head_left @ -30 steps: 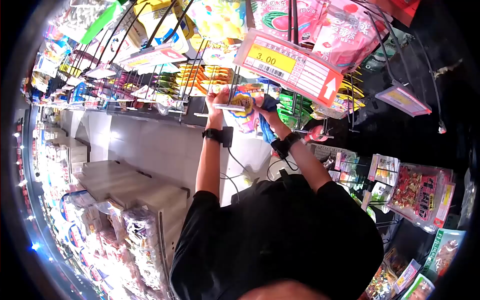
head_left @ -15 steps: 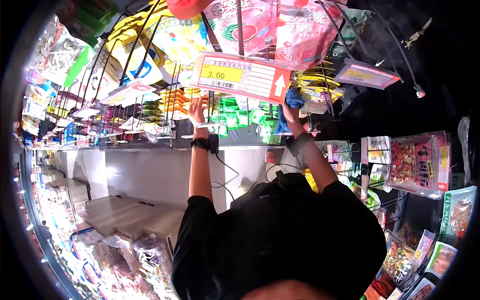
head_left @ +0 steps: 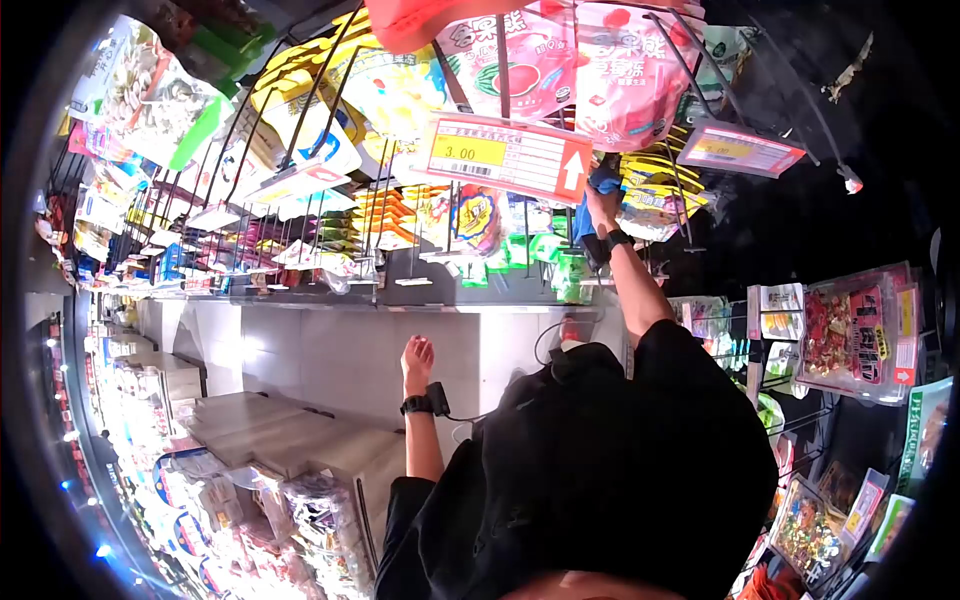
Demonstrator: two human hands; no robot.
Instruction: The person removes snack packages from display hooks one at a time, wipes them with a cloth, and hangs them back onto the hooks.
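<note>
My right hand [head_left: 603, 208] grips a blue cloth [head_left: 586, 225] at the shelf, just under the right end of a red-edged price tag [head_left: 508, 155]. Folds of the cloth show above and to the left of the fingers. Yellow snack bags [head_left: 655, 195] hang right beside this hand. Away from the shelf, my left hand [head_left: 417, 365] is over the pale floor with its fingers curled in and nothing visible in them. A black band with a small box [head_left: 425, 401] is on the left wrist. Pink jelly bags [head_left: 625, 85] hang above the tag.
Metal hooks [head_left: 820, 120] stick out at the upper right. Yellow pouches [head_left: 400, 85] and green packets [head_left: 545, 248] fill the rack. At lower left stand brown-topped display units [head_left: 285, 425]. Packaged goods [head_left: 850, 335] hang on the right. A cable [head_left: 545, 340] loops near my body.
My left hand has come down and back from the shelf to over the floor. My right hand stays at the shelf with the blue cloth. The view has shifted slightly.
</note>
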